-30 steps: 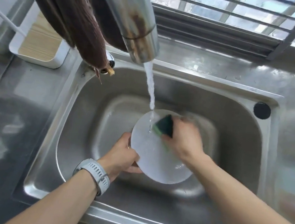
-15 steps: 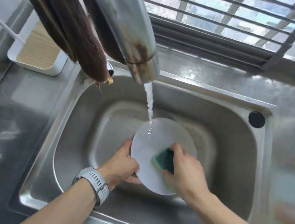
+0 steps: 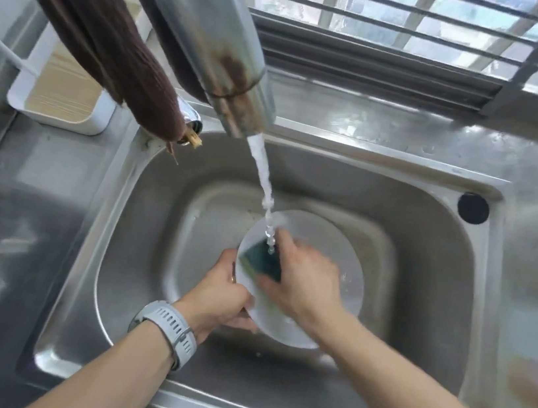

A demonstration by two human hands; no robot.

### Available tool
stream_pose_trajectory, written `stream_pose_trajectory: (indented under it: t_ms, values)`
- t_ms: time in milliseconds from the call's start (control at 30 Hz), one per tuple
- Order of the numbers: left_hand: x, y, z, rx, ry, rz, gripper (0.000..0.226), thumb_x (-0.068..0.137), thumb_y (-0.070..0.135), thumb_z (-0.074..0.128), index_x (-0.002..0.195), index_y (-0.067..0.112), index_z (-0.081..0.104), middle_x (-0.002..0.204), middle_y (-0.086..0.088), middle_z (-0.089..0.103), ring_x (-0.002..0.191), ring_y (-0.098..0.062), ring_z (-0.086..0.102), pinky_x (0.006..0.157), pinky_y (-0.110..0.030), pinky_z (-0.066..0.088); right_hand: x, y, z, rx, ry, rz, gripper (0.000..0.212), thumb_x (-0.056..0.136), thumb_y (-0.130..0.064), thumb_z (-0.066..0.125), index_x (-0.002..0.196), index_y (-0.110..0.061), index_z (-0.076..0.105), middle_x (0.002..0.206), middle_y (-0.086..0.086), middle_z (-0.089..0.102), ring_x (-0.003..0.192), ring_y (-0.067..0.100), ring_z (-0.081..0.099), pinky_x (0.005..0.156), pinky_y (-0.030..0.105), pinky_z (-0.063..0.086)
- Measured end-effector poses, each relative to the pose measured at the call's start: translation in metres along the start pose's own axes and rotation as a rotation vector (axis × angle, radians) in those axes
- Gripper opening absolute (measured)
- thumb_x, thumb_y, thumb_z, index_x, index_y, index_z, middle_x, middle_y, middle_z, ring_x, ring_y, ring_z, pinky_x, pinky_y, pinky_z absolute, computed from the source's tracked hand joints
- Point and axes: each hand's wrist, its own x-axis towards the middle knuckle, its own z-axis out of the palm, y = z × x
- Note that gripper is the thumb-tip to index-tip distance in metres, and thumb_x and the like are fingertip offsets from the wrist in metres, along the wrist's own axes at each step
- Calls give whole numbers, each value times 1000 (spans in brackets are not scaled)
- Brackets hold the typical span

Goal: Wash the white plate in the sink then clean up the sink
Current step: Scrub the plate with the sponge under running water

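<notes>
I see the round white plate (image 3: 320, 318) tilted, face up-left, over the stainless steel sink (image 3: 425, 260); left hand (image 3: 216, 296) grips its rim, right hand (image 3: 304, 285) clamps a green sponge (image 3: 261, 261).

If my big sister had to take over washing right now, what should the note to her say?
Left hand: its grip holds the white plate by the left rim, tilted over the sink.
Right hand: its grip presses a green sponge on the plate's upper left part.
Water: the tap is running, and the stream lands at the sponge.
Done: scrubbing is under way. I cannot tell how clean the plate is.
Left: finish scrubbing, rinse the plate, set it aside, shut off the tap, then clean up the sink.
</notes>
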Motion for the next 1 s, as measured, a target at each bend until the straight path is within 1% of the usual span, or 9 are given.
stream_pose_trajectory:
  t_ms: [100,200,300,400,567,633,733,867,1000]
  values:
    - [1,3,-5,-4,-1,-7,71,85,-19,51,136,30,43,131,1,57,119,-34,64,67,-41,66,31,35,-10,-29,65,128,53,83,-45,65,126,-24,44,102,6,69,92,35,63,61,34,39]
    - [-4,8,0,26,-14,-11,73,86,-19,48,133,37,38,131,-1,57,118,-33,64,63,-39,66,-24,56,-13,-81,35,195,56,81,-49,61,127,-25,41,103,4,67,94,34,64,64,35,43]
    - [-6,4,6,52,-25,0,71,85,-14,49,135,35,39,130,0,59,115,-28,66,63,-37,65,-43,17,-7,50,-34,29,54,78,-61,52,117,-25,42,97,1,63,90,32,63,64,36,45]
    - [-3,5,0,53,5,12,67,89,-12,49,136,34,39,131,0,58,116,-28,66,66,-41,66,8,3,1,57,-17,-34,49,83,-45,63,122,-24,43,95,5,60,89,36,60,62,37,41]
    - [-5,9,-1,99,0,16,56,96,-5,46,135,35,39,135,5,57,118,-28,63,66,-39,67,-13,64,-14,-82,-4,168,58,83,-42,65,131,-23,39,104,9,65,86,36,64,64,37,49]
    - [-7,9,3,91,20,13,45,102,6,42,135,36,39,137,2,58,114,-28,67,62,-35,65,-48,40,-5,-48,-67,83,51,81,-48,58,122,-25,40,100,4,61,84,34,64,68,40,54]
    - [-8,8,4,68,64,4,28,108,22,37,132,36,43,131,-1,64,108,-30,71,67,-41,67,-15,6,-2,70,-8,-77,44,84,-49,55,118,-24,44,94,6,58,81,38,63,64,41,52]
    - [-5,8,-6,65,77,-6,34,107,12,35,131,33,47,134,-1,62,114,-32,68,69,-46,67,32,41,-7,11,28,71,55,82,-38,68,129,-22,43,104,13,63,88,38,64,66,40,52]
    - [-12,14,-2,124,19,0,50,90,-4,45,125,31,45,126,3,63,109,-25,68,74,-52,66,-41,44,-10,-115,-69,123,51,83,-37,61,127,-24,38,105,7,61,85,36,64,64,36,47]
